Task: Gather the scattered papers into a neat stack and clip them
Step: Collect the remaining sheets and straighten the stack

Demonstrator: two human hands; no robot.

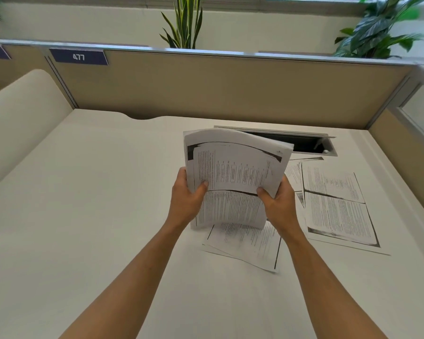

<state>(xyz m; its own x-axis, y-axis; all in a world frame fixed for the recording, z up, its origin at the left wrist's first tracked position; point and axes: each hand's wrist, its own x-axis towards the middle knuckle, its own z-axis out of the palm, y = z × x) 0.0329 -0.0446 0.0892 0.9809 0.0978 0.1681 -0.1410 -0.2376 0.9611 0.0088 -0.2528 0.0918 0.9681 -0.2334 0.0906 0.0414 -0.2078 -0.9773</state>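
Observation:
A stack of printed papers (233,172) stands upright on its lower edge over the white desk (96,204), bowed toward me. My left hand (186,199) grips its left side and my right hand (279,201) grips its right side, thumbs on the front sheet. Under the stack, a couple of loose sheets (247,245) lie skewed on the desk. To the right lies another printed sheet (338,206) flat, with more paper edges showing beneath it. No clip is visible.
An open cable hatch (301,143) is set into the desk behind the papers. Beige partition walls (206,84) enclose the desk at the back and right, with plants behind. A cream curved panel (17,113) rises at the left.

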